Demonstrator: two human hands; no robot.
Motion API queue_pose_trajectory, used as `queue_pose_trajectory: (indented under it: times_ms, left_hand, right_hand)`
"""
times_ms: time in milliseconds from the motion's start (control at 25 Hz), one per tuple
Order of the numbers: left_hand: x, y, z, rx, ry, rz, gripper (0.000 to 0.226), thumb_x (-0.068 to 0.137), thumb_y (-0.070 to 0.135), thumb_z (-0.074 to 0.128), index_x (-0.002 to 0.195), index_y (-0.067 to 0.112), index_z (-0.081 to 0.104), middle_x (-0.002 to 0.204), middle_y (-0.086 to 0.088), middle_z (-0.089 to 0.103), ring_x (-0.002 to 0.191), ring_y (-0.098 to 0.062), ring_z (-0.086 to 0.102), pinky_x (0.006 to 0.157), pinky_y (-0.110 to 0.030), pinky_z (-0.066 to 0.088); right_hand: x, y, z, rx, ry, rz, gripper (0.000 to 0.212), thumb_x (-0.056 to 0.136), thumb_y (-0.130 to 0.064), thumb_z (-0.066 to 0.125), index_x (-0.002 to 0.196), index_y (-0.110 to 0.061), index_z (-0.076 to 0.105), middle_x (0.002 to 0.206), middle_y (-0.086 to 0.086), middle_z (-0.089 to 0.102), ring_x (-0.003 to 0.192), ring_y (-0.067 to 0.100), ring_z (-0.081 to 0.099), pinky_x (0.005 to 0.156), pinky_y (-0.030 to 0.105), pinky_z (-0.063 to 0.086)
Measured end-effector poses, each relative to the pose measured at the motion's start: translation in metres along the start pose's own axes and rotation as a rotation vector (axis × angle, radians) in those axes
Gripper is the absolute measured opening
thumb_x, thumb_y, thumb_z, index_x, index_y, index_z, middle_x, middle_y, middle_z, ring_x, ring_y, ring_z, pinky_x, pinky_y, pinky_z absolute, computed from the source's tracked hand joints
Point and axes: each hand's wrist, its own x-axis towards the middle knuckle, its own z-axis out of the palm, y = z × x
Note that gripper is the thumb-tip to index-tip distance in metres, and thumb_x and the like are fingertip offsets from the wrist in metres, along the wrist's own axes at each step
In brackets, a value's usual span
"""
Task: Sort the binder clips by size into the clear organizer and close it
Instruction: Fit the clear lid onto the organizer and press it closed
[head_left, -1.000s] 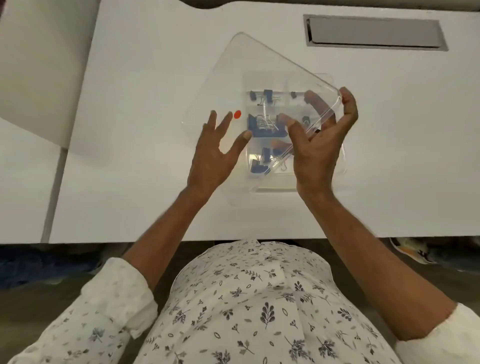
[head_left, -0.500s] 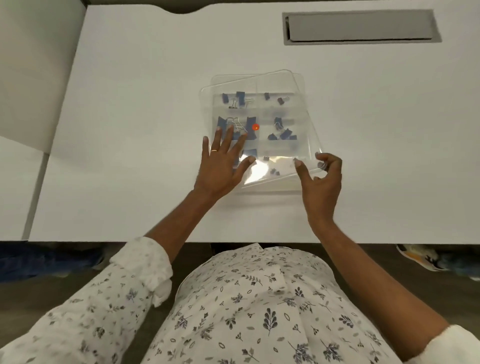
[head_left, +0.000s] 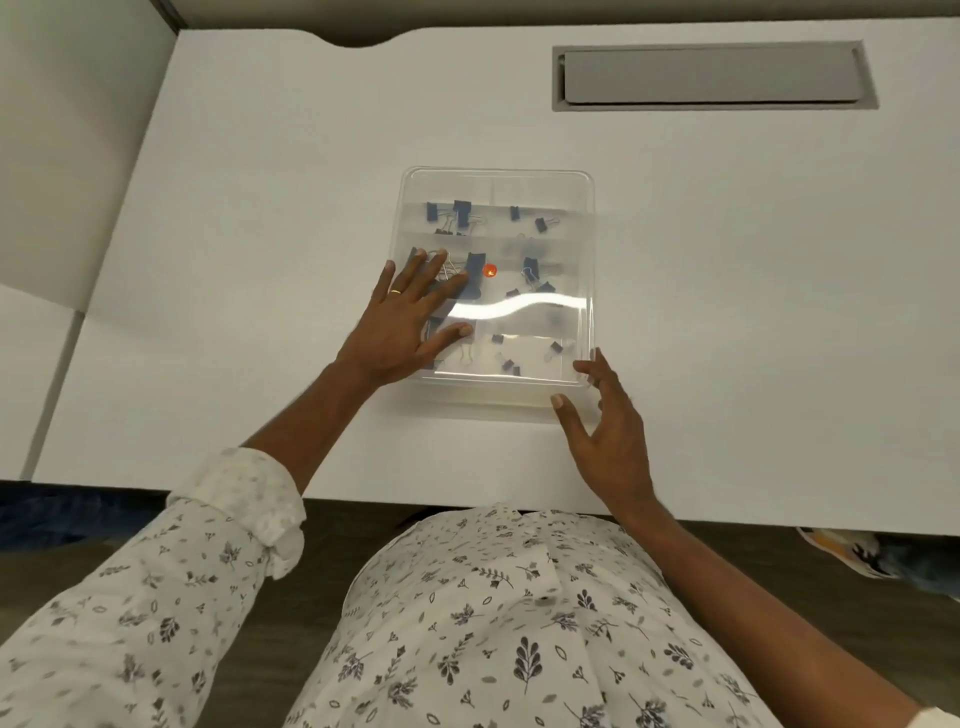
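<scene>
The clear organizer (head_left: 584, 228) lies flat on the white desk (head_left: 260, 182) with its transparent lid down over it. Several blue binder clips (head_left: 460, 210) show through the lid in separate compartments. An orange dot (head_left: 489, 270) marks the lid near its middle. My left hand (head_left: 402, 322) rests flat on the lid's left side, fingers spread. My right hand (head_left: 605, 431) is at the organizer's near right corner, fingertips touching the edge, fingers apart and holding nothing.
A grey cable-slot cover (head_left: 711, 78) is set into the desk at the back right. A second white surface (head_left: 36, 364) adjoins on the left. Below the desk edge I see the floor and a shoe (head_left: 841, 558) at the right.
The lid, raised and tilted a second ago in my right hand, has come down flat onto the organizer. My left hand moved onto the lid; my right hand let go and slid to the near corner.
</scene>
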Motion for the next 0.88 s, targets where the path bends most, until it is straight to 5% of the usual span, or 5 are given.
queue_pose_trajectory:
  times_ms: [80, 240, 520, 720, 880]
  left_hand:
    - [-0.001, -0.001, 0.002, -0.011, 0.01, -0.008, 0.073, 0.099, 0.068, 0.033, 0.161, 0.03, 0.023, 0.172, 0.001, 0.007, 0.159, -0.02, -0.004, 0.128, -0.056, 0.002]
    - [-0.003, -0.01, 0.004, -0.081, 0.013, -0.021, 0.08, 0.095, 0.073, 0.035, 0.161, 0.03, 0.023, 0.172, 0.001, 0.005, 0.159, -0.021, -0.005, 0.128, -0.056, 0.007]
    - [-0.009, -0.01, 0.01, -0.308, 0.097, -0.131, 0.08, 0.092, 0.069, 0.05, 0.158, 0.027, 0.033, 0.171, 0.003, 0.009, 0.159, -0.018, -0.004, 0.123, -0.048, 0.016]
    - [0.006, -0.013, 0.003, -0.236, 0.11, -0.121, 0.081, 0.088, 0.074, 0.055, 0.152, 0.026, 0.044, 0.17, 0.001, 0.018, 0.159, -0.019, 0.004, 0.125, -0.047, 0.013]
    - [0.013, -0.018, 0.001, -0.195, 0.141, -0.151, 0.081, 0.093, 0.074, 0.041, 0.156, 0.023, 0.035, 0.169, 0.0, 0.022, 0.158, -0.02, 0.009, 0.128, -0.053, 0.009]
  right_hand:
    - [0.007, -0.003, -0.003, -0.001, -0.003, -0.004, 0.053, 0.099, -0.041, 0.062, 0.139, -0.062, 0.033, 0.155, -0.006, 0.047, 0.14, 0.012, 0.047, 0.114, 0.039, 0.043]
    - [0.013, -0.005, -0.001, -0.077, -0.012, -0.013, 0.044, 0.1, -0.041, 0.061, 0.141, -0.028, 0.05, 0.163, -0.012, 0.034, 0.143, 0.001, 0.037, 0.112, 0.025, 0.036]
    - [0.026, -0.015, 0.009, -0.096, -0.023, -0.023, 0.042, 0.102, -0.037, 0.059, 0.142, -0.031, 0.048, 0.168, -0.008, 0.024, 0.146, 0.004, 0.034, 0.112, 0.031, 0.041]
    - [0.035, -0.024, 0.011, -0.032, 0.019, -0.015, 0.071, 0.1, -0.029, 0.063, 0.133, -0.075, 0.022, 0.159, 0.001, 0.04, 0.134, 0.022, 0.047, 0.093, 0.046, 0.057]
    - [0.047, -0.029, 0.012, -0.1, 0.044, -0.032, 0.051, 0.102, -0.035, 0.059, 0.148, -0.044, 0.037, 0.167, -0.007, 0.023, 0.149, 0.016, 0.031, 0.115, 0.035, 0.04]
